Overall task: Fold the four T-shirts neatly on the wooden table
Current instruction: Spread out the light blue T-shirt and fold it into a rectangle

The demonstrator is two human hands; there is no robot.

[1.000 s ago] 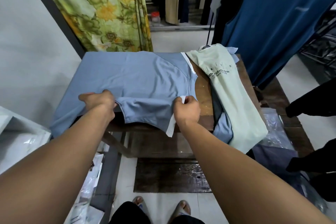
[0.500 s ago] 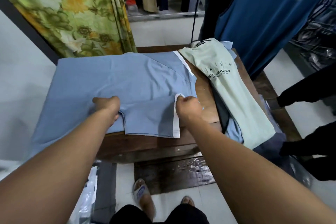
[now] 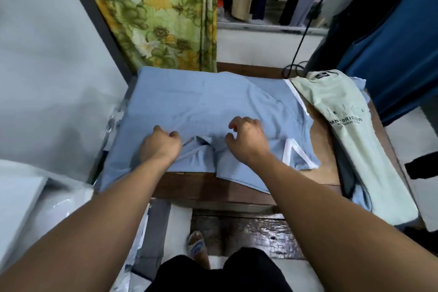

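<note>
A light blue T-shirt (image 3: 201, 102) with white trim lies spread over the wooden table (image 3: 324, 140), its near sleeve folded inward. My left hand (image 3: 160, 147) pinches a fold of this shirt near the table's front edge. My right hand (image 3: 246, 141) hovers just above the cloth beside it, fingers curled and apart, holding nothing. A pale green T-shirt (image 3: 355, 140) with dark lettering drapes over the table's right end, on top of a dark garment and another blue one (image 3: 360, 199) that show only at their edges.
A floral green curtain (image 3: 161, 14) hangs behind the table. Hanging clothes, including a large blue garment (image 3: 398, 38), crowd the back right. A black cable (image 3: 301, 42) drops onto the table's far edge. White boxes and plastic bags (image 3: 28, 201) sit at the left. My sandalled foot (image 3: 196, 243) is below.
My right hand let go of the white-trimmed sleeve edge and moved left toward the shirt's middle. My left hand shifted inward along the fold. The sleeve now lies folded on the shirt.
</note>
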